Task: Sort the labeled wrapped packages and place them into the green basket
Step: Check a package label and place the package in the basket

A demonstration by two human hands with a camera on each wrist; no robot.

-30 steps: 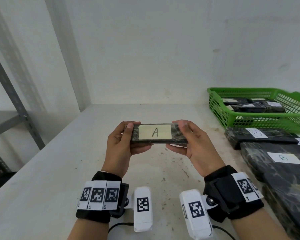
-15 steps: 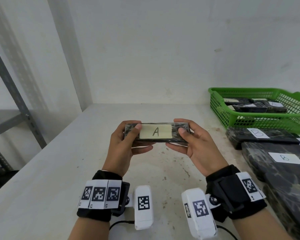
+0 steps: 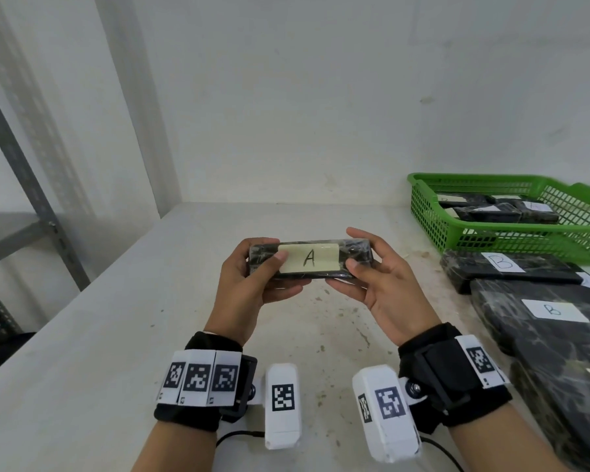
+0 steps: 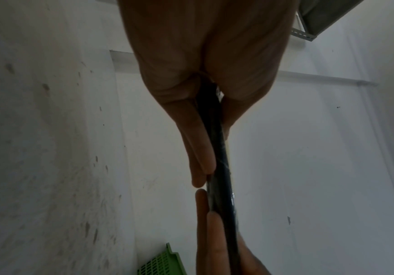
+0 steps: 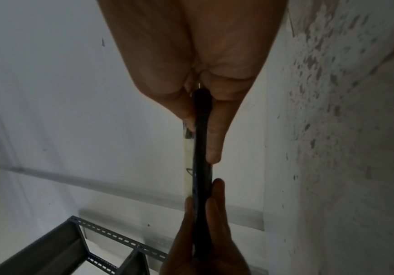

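A flat black wrapped package point(image 3: 312, 258) with a pale label marked A is held level above the middle of the table. My left hand point(image 3: 252, 281) grips its left end, thumb on top beside the label. My right hand point(image 3: 378, 277) grips its right end the same way. In both wrist views the package point(image 4: 217, 148) point(image 5: 201, 148) shows edge-on between thumb and fingers. The green basket point(image 3: 433, 219) stands at the back right with several black packages inside.
Two black packages labeled B point(image 3: 504, 267) point(image 3: 552, 321) lie on the table's right side in front of the basket, and another dark package point(image 3: 559, 403) is nearer me. A grey metal shelf frame point(image 3: 21, 172) stands at the left. The white wall is behind.
Both thumbs have slid inward along the top of the package toward the label. The package has stayed roughly where it was, in the same two hands.
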